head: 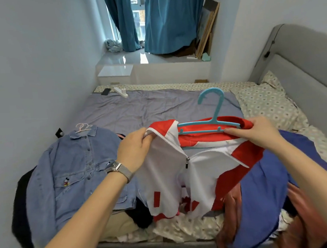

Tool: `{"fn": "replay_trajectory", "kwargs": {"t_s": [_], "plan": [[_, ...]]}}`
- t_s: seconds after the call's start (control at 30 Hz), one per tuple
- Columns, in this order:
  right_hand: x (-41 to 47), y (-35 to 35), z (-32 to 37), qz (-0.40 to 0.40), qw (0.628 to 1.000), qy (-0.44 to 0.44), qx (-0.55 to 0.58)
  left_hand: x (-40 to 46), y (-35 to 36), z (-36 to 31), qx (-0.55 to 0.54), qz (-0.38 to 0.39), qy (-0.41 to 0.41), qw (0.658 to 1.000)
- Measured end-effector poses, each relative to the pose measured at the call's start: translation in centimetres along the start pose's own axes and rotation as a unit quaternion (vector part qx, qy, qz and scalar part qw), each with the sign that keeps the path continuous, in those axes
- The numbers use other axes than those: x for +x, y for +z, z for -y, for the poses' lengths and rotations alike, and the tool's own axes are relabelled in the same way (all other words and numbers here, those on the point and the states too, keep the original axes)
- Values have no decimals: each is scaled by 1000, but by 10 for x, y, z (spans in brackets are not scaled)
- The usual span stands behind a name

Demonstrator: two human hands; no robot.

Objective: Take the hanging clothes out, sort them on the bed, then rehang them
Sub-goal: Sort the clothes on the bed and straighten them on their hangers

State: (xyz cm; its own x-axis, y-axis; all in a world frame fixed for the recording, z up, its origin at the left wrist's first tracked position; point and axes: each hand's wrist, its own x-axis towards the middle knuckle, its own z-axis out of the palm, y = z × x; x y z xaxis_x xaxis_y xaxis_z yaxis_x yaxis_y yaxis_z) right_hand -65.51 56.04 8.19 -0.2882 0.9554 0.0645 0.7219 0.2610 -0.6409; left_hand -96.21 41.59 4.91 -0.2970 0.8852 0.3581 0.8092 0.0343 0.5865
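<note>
Hands of a person hold a red and white zip jacket (183, 172) above the near part of the bed (157, 105). The left hand (134, 148) grips the left front edge of the jacket beside the zipper, with the fingers curled around the white cloth. The right hand (255, 130) holds the right shoulder of the jacket together with the right arm of a light blue plastic hanger (211, 123); its fingers are clamped on the red collar and the hanger bar. The hanger sits inside the neck of the jacket, and its hook stands up above the collar, toward the far side. The zipper is open at the top and the zip pull hangs near the middle of the chest.

On the near left of the bed lies a blue denim shirt (73, 173) on a pink hanger (82, 127), spread flat over dark and beige clothes. On the near right lies a heap with a blue garment (268, 190) and a rust-coloured one under it. A grey sheet (148, 107) covers the middle of the bed, and a patterned pillow (268, 98) rests at the far right by the grey headboard (296, 58). A white power strip (121, 92) and a dark phone (106, 91) lie at the far left edge. Teal curtains (164, 20) hang at the window behind.
</note>
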Motion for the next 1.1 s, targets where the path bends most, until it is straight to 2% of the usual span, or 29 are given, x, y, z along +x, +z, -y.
{"fn": "replay_trajectory", "kwargs": {"t_s": [0.13, 0.27, 0.43, 0.5, 0.6, 0.67, 0.77, 0.87, 0.97, 1.1], "plan": [[-10, 11, 35, -21, 990, -117, -71, -30, -49, -8, 11, -83, -91, 992], [-30, 24, 80, -43, 960, -234, -146, -45, -96, -5, 27, -128, -129, 983], [-58, 50, 115, -14, 940, -263, -217, -82, -135, 8, 39, -135, -133, 981], [-73, 65, 131, 24, 939, -260, -226, -107, -148, 18, 46, -146, -153, 976], [-100, 89, 168, 111, 931, -277, -209, -147, -168, 46, 26, -143, -190, 971], [-117, 109, 193, 164, 931, -288, -155, -169, -182, 70, 6, -135, -210, 968], [-140, 136, 227, 171, 954, -246, -30, -195, -203, 89, -8, -133, -211, 968], [-155, 152, 265, 168, 961, -193, 103, -206, -226, 89, 33, -150, -199, 968], [-157, 150, 300, 201, 956, -201, 76, -209, -255, 99, -13, -165, -214, 963], [-151, 133, 313, 246, 925, -289, 9, -217, -302, 132, -77, -205, -258, 941]]}}
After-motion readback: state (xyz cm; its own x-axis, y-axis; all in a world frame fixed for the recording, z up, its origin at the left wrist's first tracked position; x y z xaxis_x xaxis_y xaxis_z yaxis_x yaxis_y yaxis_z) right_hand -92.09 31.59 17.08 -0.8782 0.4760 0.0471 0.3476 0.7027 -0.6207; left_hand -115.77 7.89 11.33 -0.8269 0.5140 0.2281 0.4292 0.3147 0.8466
